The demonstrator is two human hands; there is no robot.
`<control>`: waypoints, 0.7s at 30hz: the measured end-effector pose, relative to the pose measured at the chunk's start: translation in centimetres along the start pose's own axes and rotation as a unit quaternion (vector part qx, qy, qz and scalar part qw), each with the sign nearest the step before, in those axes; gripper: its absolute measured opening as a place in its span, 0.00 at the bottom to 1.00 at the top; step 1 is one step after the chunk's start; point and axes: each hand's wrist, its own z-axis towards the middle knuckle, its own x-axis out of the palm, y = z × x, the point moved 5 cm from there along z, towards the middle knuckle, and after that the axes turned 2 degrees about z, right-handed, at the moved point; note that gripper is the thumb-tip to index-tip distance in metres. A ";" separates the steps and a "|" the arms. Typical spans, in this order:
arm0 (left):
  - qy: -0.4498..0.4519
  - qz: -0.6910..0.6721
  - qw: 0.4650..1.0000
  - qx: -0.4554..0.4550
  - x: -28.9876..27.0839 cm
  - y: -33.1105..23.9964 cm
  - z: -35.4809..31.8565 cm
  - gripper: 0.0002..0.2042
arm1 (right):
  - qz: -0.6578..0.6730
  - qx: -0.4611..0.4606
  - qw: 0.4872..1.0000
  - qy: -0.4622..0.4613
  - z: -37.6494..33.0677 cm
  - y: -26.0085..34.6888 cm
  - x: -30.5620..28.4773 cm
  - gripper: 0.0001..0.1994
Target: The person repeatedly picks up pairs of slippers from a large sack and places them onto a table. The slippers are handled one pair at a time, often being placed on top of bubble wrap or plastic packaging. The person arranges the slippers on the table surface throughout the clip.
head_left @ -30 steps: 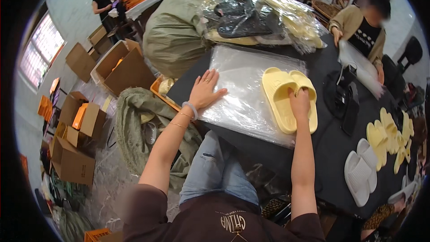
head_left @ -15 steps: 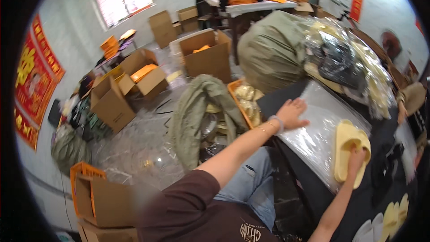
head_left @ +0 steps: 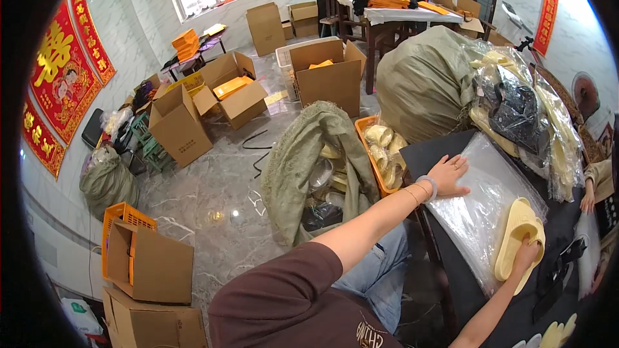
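My left hand [head_left: 448, 177] lies with fingers stretched out on a stack of clear plastic bags [head_left: 467, 219]. The stack rests on a black-topped table [head_left: 419, 154]. At its near right corner, my right hand [head_left: 527, 256] grips a pair of pale yellow slippers [head_left: 516, 235] with its fingers inside the foot opening. The two slippers lie side by side, one partly over the other, on top of the bags. Right of them is a black strapped item [head_left: 567, 254]. More slippers [head_left: 558, 335], yellow and white, stand at the table's near edge.
An orange basket [head_left: 373, 161] of yellow slippers and an open green sack [head_left: 290, 174] stand left of the table. A large full sack [head_left: 419, 84] and bagged slippers [head_left: 516, 103] lie beyond. Cardboard boxes [head_left: 180, 129] dot the floor. Another person's hand [head_left: 588, 198] is at right.
The view has shifted, so the scene sits lower and further right. Both hands keep about the same places on the bags and slippers.
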 end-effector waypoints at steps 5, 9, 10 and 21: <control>0.002 0.002 1.000 -0.003 0.2 0.3 -0.2 0.39 | -0.029 -0.031 0.996 -0.073 0.7 2.1 -3.3 0.19; 0.000 0.009 1.000 0.002 0.3 0.1 0.0 0.40 | 0.002 -0.088 0.996 -0.026 -1.0 8.9 -2.7 0.18; -0.003 0.009 1.000 0.000 0.4 0.1 0.0 0.40 | 0.013 -0.100 0.995 0.010 -1.9 10.4 -1.9 0.18; -0.025 0.020 0.999 0.009 0.9 0.6 0.4 0.40 | -0.025 0.011 0.997 0.079 -1.9 5.9 -0.4 0.21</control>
